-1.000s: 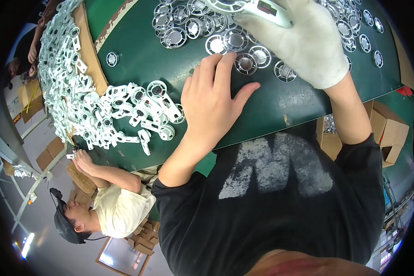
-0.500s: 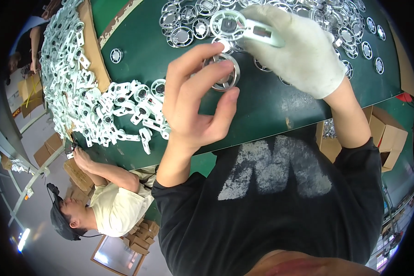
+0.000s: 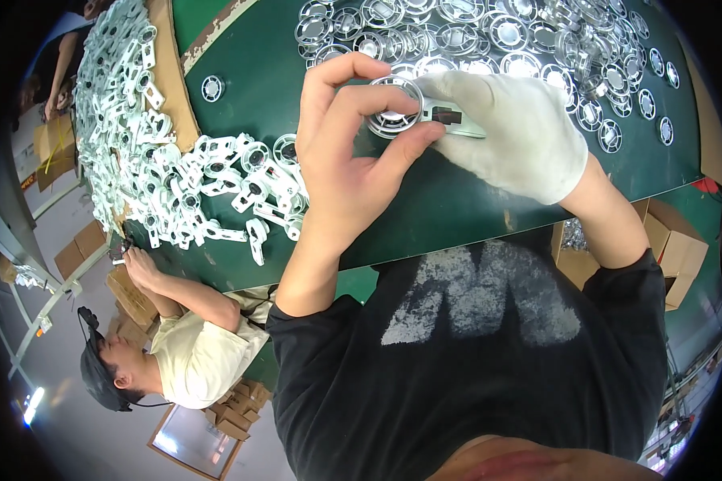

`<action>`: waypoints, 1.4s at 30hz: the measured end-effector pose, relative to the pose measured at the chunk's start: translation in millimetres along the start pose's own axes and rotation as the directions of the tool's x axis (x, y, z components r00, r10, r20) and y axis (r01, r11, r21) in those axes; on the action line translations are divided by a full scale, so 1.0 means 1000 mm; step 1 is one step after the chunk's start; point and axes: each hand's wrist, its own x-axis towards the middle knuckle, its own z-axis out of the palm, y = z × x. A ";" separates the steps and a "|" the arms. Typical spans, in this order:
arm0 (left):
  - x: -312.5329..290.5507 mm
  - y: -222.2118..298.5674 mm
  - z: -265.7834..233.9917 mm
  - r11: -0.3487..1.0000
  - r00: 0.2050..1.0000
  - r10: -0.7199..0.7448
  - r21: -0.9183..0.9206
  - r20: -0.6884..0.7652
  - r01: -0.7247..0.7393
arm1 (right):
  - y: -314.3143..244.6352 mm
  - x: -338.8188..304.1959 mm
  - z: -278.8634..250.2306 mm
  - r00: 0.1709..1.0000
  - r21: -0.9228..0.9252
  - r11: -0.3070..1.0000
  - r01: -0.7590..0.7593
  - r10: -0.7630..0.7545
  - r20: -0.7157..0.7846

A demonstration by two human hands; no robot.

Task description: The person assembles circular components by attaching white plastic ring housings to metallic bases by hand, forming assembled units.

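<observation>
My bare left hand (image 3: 346, 156) grips a silver spoked ring (image 3: 390, 122) by its edge, thumb and fingers curled round it. Inside a white glove, my right hand (image 3: 515, 132) is closed on a pale plastic part (image 3: 467, 127) with a dark rectangular slot in its handle. The ring lies over the round head of that part, which it mostly hides. I cannot tell whether the two are pressed fully together. Both hands are held above the green table (image 3: 433, 212).
Many silver rings (image 3: 509, 34) are heaped at the table's far side. Pale plastic parts (image 3: 253, 188) pile up on the left, along a cardboard strip (image 3: 174, 88). A co-worker in a black cap (image 3: 108, 369) works at left. An open carton (image 3: 670, 248) stands at right.
My hands have come together. The silver ring in my left hand has moved onto the round head of the plastic part, which my right hand has brought lower and nearer.
</observation>
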 end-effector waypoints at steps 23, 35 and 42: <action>0.000 -0.003 -0.010 0.995 0.998 0.041 -0.098 0.050 -0.036 | 0.002 0.002 0.000 1.000 0.036 0.999 0.002 -0.002 -0.004; 0.002 0.004 -0.007 0.964 0.960 0.261 -0.078 0.105 -0.254 | -0.003 0.017 -0.030 0.837 0.444 0.783 -0.435 0.170 0.520; -0.003 0.005 0.001 0.946 0.996 0.058 -0.323 0.074 -0.031 | -0.004 0.004 -0.006 0.906 0.500 0.796 -0.341 0.138 0.399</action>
